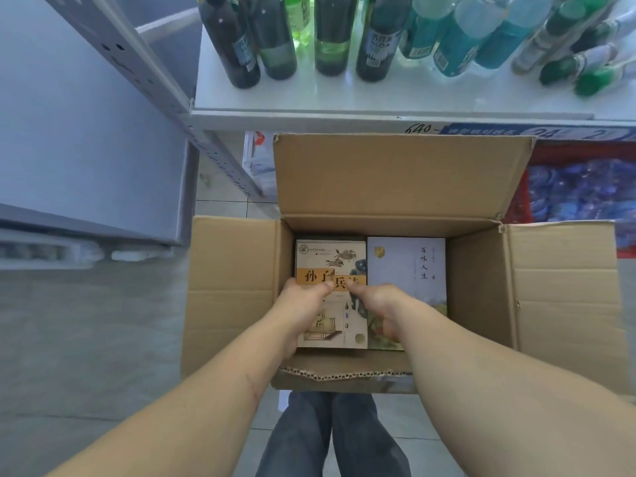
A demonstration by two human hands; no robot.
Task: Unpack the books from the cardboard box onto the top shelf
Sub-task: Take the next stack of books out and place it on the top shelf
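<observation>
2 books lie flat, side by side, in the bottom of the open cardboard box [481, 290], covers up. Left one: cream book [330, 259] with an orange title band and horse drawings. Right one: pale blue-grey book [413, 266] with vertical characters on its cover. They touch along their long edges.

Left hand [303, 304] is on the cream book's left edge: thumb across the cover at the orange band, fingers curled down over the side out of sight. Grip: pinching that book's edge. Right hand [375, 304] sits over the seam between the 2 books, thumb on the cream cover near the band, fingers bent down toward the gap; fingertips hidden, so it looks closed on the cream book's right edge. Both forearms reach down into the box from the near side.

Box stands on the tiled floor [103, 339], all 4 flaps open; far flap leans upright against the shelf unit, side flaps folded out, near flap shows torn corrugated edge.

Just behind the box: white shelf [344, 101] carrying dark green glass bottles [275, 46] on the left and teal plastic bottles [481, 46] on the right. Below it, right: red crate [519, 204] with blue packs. Person's legs in dark jeans [330, 438] under the box's near edge.
</observation>
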